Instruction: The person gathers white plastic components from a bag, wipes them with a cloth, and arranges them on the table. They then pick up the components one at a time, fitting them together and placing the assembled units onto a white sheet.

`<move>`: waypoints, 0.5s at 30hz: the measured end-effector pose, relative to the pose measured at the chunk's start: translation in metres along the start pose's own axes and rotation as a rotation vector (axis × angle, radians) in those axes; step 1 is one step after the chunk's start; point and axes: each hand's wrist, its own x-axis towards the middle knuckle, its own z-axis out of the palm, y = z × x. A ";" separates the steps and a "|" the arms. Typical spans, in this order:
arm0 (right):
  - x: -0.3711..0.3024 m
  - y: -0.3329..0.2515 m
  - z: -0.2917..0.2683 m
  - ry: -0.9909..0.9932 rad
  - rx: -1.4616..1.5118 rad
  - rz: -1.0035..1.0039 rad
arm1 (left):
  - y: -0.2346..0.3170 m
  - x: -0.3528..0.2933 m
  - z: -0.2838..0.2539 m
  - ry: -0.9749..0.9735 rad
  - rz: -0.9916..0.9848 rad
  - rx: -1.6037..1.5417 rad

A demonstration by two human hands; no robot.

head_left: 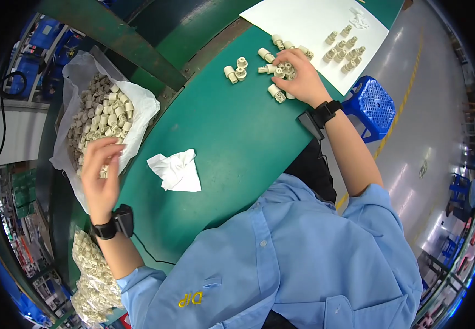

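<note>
My left hand (pixel 99 174) is over the near edge of a white plastic bag (pixel 147 104), its fingers loosely bent and apart from the thumb. Inside the bag lie many small cylindrical plastic parts (pixel 106 119), cream and greyish. At the far side of the green table my right hand (pixel 305 78) curves over a loose group of the same cream parts (pixel 277 94). Its thumb and forefinger are spread, with some parts on the table between them; the palm hides others. A small separate cluster of parts (pixel 241 73) stands to the left of that hand.
A white sheet (pixel 298 22) at the far end carries several upright parts (pixel 349 52) and small white pieces (pixel 359 17). A crumpled white cloth (pixel 178 171) lies on the green table (pixel 232 142). A clear bag of parts (pixel 92 274) sits lower left; a blue stool (pixel 373 107) stands right.
</note>
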 end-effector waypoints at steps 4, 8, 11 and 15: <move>0.000 0.004 0.000 -0.007 0.040 -0.032 | 0.037 0.020 0.043 -0.115 0.064 -0.107; 0.001 0.007 -0.001 -0.001 0.049 -0.093 | 0.032 0.032 0.044 -0.136 0.013 -0.048; -0.001 0.006 -0.003 0.015 0.074 -0.078 | -0.013 0.042 0.036 -0.046 -0.084 0.001; 0.001 0.005 0.000 0.020 0.075 -0.103 | -0.102 0.043 -0.005 0.096 -0.248 0.179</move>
